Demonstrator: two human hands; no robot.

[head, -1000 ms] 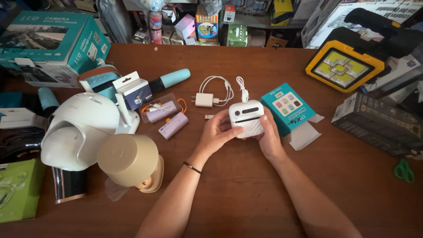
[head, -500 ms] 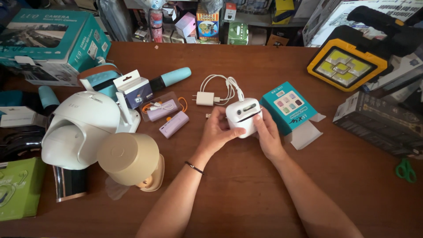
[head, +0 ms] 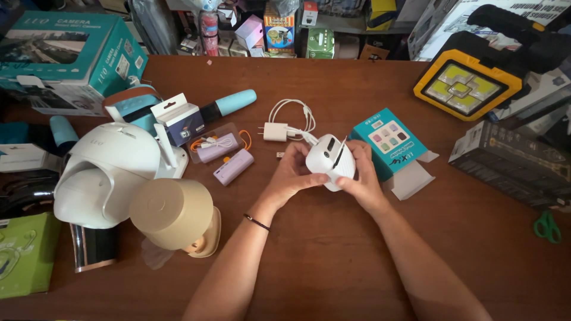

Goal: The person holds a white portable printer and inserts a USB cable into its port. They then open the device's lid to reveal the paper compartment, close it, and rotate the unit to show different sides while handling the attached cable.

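Risk of dropping: both hands, left (head: 291,175) and right (head: 361,181), pinch a small white device (head: 329,160) tilted above the wooden table (head: 333,261), its white cable (head: 294,119) trailing to a charger plug (head: 275,131), liable to snag.

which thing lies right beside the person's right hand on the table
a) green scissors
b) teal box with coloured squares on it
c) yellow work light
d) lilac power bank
b: the teal box sits against the right hand, which, with the left hand, holds the small white device; the other three things lie farther off.
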